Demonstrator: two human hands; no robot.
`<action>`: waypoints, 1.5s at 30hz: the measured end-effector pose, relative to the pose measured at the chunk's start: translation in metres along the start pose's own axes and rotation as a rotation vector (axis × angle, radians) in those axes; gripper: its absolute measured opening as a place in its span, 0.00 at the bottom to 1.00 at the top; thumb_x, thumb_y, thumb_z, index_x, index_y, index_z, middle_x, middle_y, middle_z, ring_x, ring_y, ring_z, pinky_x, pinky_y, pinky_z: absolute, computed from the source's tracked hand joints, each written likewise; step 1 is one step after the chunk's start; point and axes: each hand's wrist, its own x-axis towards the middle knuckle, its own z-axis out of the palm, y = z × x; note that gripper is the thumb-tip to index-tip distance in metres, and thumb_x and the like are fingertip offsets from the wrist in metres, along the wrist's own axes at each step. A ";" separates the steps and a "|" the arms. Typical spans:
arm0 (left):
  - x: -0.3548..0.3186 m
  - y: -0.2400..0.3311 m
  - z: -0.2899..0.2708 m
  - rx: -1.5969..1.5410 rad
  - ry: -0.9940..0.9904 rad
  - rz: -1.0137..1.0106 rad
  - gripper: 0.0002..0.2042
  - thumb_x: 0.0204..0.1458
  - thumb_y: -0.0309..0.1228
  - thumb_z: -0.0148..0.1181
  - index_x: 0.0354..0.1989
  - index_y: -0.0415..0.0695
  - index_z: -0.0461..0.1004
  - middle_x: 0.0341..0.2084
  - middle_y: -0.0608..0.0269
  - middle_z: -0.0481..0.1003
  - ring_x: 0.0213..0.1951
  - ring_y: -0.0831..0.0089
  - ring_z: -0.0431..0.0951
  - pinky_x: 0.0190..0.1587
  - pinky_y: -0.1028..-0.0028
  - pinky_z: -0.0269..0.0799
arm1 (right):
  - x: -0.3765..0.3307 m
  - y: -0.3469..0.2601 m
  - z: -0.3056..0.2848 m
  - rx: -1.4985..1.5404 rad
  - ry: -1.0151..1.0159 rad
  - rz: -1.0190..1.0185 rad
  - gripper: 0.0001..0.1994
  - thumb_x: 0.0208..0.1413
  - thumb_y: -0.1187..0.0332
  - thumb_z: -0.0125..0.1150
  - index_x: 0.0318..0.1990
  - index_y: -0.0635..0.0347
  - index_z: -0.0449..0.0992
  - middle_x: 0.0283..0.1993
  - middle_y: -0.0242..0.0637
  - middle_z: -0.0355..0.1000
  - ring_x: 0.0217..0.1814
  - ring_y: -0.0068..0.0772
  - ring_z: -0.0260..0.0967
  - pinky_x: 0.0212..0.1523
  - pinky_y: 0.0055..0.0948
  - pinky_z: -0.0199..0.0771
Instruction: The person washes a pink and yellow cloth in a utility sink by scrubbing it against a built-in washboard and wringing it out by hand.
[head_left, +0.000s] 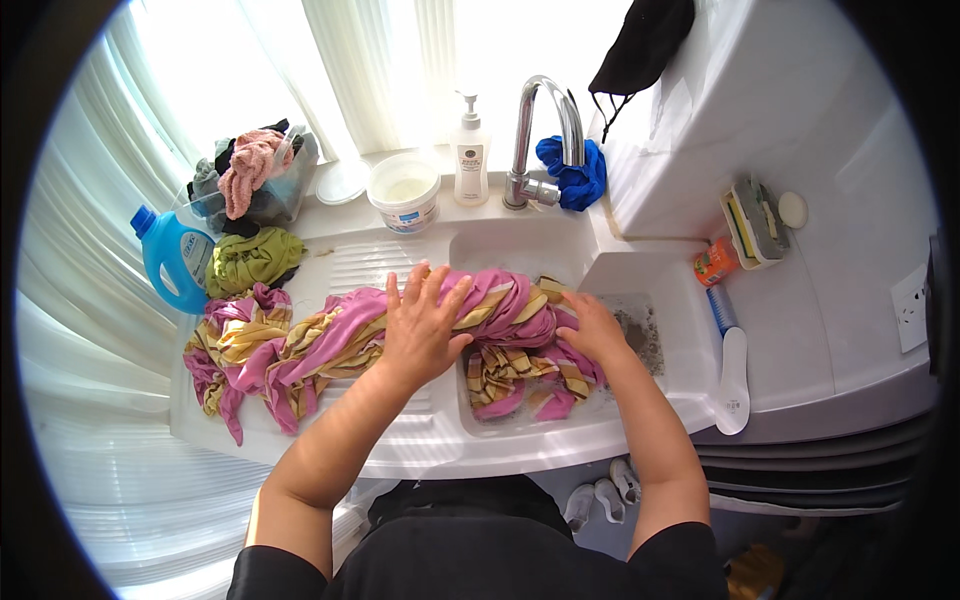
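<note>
A long pink, yellow and brown striped cloth (500, 308), perhaps a bed sheet, lies twisted like a rope across a white laundry sink (395, 455). Its left end is bunched on the ribbed washboard, and a lower fold hangs into the basin at the right. My left hand (418, 325) rests on top of the middle of the twist, open with fingers spread. At the twist's right end, my right hand (594, 328) has its fingers and thumb curled around the fabric; part of its grip is hidden.
Blue detergent bottle (175, 262), green cloth (255, 262) and a heap of clothes (258, 170) stand at left. Behind are a white tub (403, 193), pump bottle (471, 160), faucet (522, 140) and blue cloth (575, 172). A white-handled brush (733, 375) lies on the right rim.
</note>
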 end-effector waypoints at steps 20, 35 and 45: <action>-0.121 -0.170 -0.085 0.268 0.332 -0.396 0.25 0.39 0.27 0.62 0.52 0.40 0.72 0.34 0.52 0.74 0.39 0.52 0.73 0.42 0.58 0.71 | 0.015 -0.213 0.005 0.287 0.596 -0.399 0.12 0.38 0.63 0.70 0.28 0.59 0.75 0.25 0.43 0.75 0.32 0.50 0.73 0.48 0.46 0.73; -0.009 -0.220 -0.031 -0.294 0.134 -0.397 0.31 0.49 0.55 0.59 0.59 0.51 0.73 0.63 0.44 0.65 0.65 0.50 0.63 0.63 0.36 0.52 | 0.113 -0.288 0.030 -0.031 0.199 -0.173 0.35 0.55 0.34 0.52 0.53 0.58 0.77 0.50 0.54 0.76 0.55 0.49 0.73 0.57 0.43 0.70; -0.126 -0.101 -0.023 -0.293 0.139 -0.018 0.19 0.52 0.49 0.61 0.37 0.44 0.77 0.29 0.56 0.75 0.41 0.55 0.74 0.56 0.52 0.59 | -0.039 -0.258 0.056 -0.135 0.328 -0.745 0.32 0.42 0.44 0.62 0.52 0.57 0.76 0.48 0.49 0.74 0.49 0.46 0.74 0.55 0.48 0.65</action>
